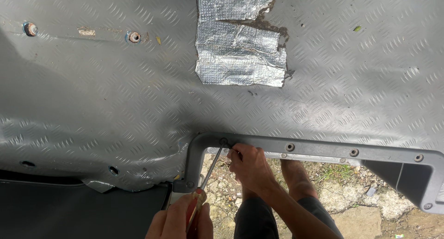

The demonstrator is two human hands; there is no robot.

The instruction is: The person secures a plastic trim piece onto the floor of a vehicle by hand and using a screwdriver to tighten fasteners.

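Over grey tread-plate flooring (115, 95), mid screw-driving: left hand (178, 220) clenched on screwdriver (206, 181), tip at corner screw (223, 141) of grey sill trim (323, 149), right hand (249, 167) pinching beside it, calling for steady, squarely seated turning.

An outdoor vehicle repair spot: checker-plate floor (115, 95), grey sill trim (323, 149), stony ground (351, 211) below.

Left hand (178, 223) low at frame bottom, fingers curled tight in a fist-style grip, knuckles up. Right hand (249, 165) reaches forward, forearm running up from lower right, fingertips (234, 150) pinched together at the far end. Bare foot (296, 174) planted just beyond the right wrist, dark trouser knee below.
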